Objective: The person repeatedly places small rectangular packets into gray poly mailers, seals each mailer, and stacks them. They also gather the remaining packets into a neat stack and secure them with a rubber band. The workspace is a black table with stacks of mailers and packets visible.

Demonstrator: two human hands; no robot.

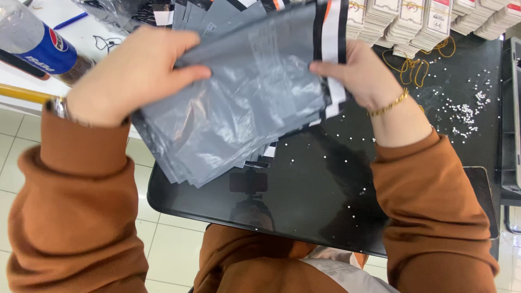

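I hold a thick stack of grey plastic mailer bags [244, 103] above a glossy black table [325, 201]. My left hand [135, 73] grips the stack's left side, thumb lying over the top bag. My right hand [361, 70] pinches the right edge, where a white, black and orange adhesive strip runs down the bags. The lower bags fan out toward the table's near left corner. Both arms wear rust-brown sleeves; a gold bracelet circles my right wrist and a watch my left.
Bundles of white tagged cards [412, 24] stand at the back right, with yellow rubber bands [415, 68] in front. Small clear beads [467, 111] lie scattered on the right. A soft-drink bottle [32, 43] lies on a white surface at far left. Tiled floor below.
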